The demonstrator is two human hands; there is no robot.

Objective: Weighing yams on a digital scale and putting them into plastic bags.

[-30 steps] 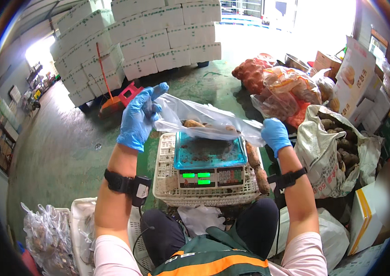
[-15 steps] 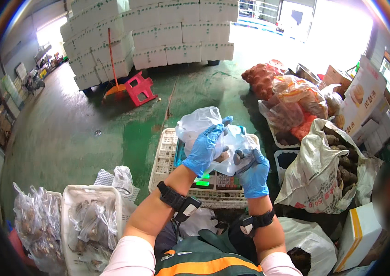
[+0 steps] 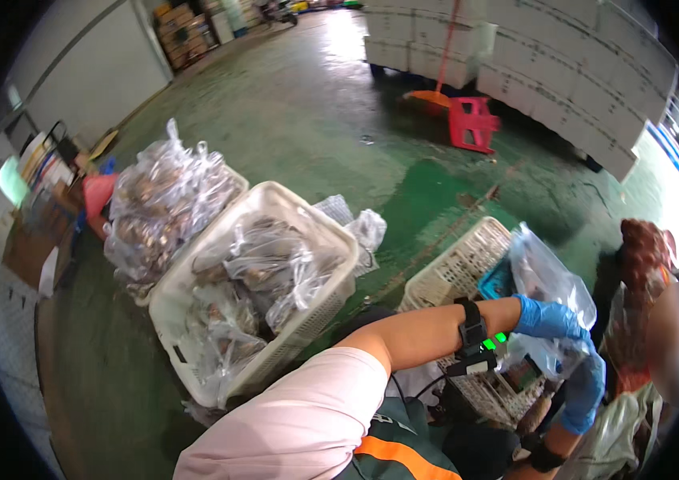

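Observation:
My left hand (image 3: 549, 318), in a blue glove, reaches across to a translucent plastic bag (image 3: 551, 276) and is closed on its gathered upper part. Close below it, my blue-gloved right hand (image 3: 583, 392) grips the same bag, its fingertips partly hidden. The bag hangs over a scale whose keypad (image 3: 522, 374) and green display (image 3: 495, 342) show beneath my left wrist. A blue tray (image 3: 495, 280) pokes out beside the bag. White plastic crates (image 3: 459, 264) lie around and under the scale. A brown lump (image 3: 534, 414) sits below the bag; its kind is unclear.
To my left, a white basket (image 3: 275, 192) holds several knotted clear bags with brownish contents (image 3: 267, 260). More filled bags (image 3: 163, 200) are heaped beyond it. A red stool (image 3: 473, 126) and stacked white boxes (image 3: 579, 64) stand ahead. A pale sack (image 3: 611, 440) is at right.
My view has swung left, bringing the basket of bags to the middle. Both hands now are closer together on the bag, which has its top gathered rather than spread.

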